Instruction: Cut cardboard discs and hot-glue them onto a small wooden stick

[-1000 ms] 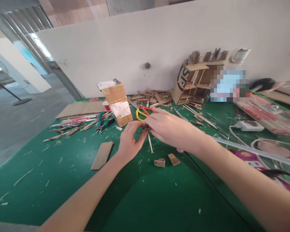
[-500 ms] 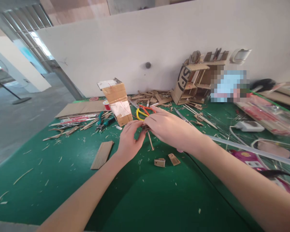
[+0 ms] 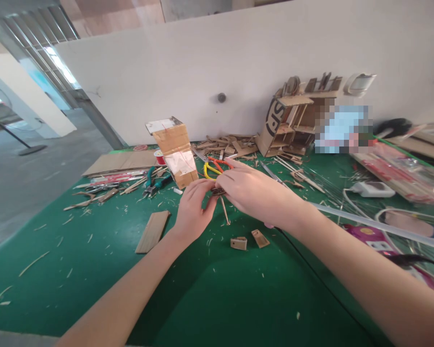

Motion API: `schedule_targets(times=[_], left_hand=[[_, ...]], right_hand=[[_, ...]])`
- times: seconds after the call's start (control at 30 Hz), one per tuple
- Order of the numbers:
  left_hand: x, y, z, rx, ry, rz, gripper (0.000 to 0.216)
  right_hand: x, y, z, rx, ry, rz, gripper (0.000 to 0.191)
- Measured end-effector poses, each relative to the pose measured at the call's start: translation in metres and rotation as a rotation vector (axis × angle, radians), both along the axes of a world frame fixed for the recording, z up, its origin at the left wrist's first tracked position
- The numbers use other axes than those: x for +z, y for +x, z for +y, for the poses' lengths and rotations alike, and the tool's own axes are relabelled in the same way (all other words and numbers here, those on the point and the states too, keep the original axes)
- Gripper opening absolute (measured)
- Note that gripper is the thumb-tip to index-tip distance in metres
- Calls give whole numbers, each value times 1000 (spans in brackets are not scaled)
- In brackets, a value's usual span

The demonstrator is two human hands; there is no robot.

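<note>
My left hand (image 3: 195, 207) and my right hand (image 3: 251, 188) meet over the middle of the table, both closed with fingertips pinched together. Between them is a small brown cardboard piece (image 3: 219, 191), mostly covered by the fingers. A thin wooden stick (image 3: 224, 212) points down from it toward the table. Nearer to me lie two small folded cardboard pieces, one with a hole (image 3: 238, 243) and one tilted open (image 3: 260, 238). A flat cardboard rectangle (image 3: 153, 232) rests left of my left hand. Scissors with yellow and orange handles (image 3: 211, 169) lie just behind the hands.
Behind my left hand stands a tall cardboard box piece (image 3: 175, 140), beside green-handled pliers (image 3: 155, 182). Cardboard scraps (image 3: 227, 144) line the wall. At the back right are a cardboard shelf (image 3: 271, 132) and a white charger (image 3: 373, 189). A black cable (image 3: 311, 277) crosses the green table.
</note>
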State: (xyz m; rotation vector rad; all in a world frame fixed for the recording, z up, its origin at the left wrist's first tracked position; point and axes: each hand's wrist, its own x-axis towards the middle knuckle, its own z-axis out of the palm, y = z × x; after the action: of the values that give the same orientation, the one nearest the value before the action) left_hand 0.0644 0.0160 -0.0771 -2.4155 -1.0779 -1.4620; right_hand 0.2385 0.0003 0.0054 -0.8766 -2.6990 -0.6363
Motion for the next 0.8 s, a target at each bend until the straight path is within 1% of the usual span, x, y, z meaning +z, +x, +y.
schedule_targets(times=[0.13, 0.4, 0.63, 0.8], left_hand=[[0, 0, -1, 3, 12, 12, 18], [1, 2, -2, 16, -5, 0, 16], [-1, 2, -1, -9, -19, -11, 18], [-3, 2, 0, -12, -26, -11, 18]], right_hand=[[2, 0, 0, -2, 4, -16, 21], [3, 2, 0, 3, -85, 25, 19], [2, 1, -1, -7, -52, -20, 22], [2, 2, 0, -4, -35, -36, 21]])
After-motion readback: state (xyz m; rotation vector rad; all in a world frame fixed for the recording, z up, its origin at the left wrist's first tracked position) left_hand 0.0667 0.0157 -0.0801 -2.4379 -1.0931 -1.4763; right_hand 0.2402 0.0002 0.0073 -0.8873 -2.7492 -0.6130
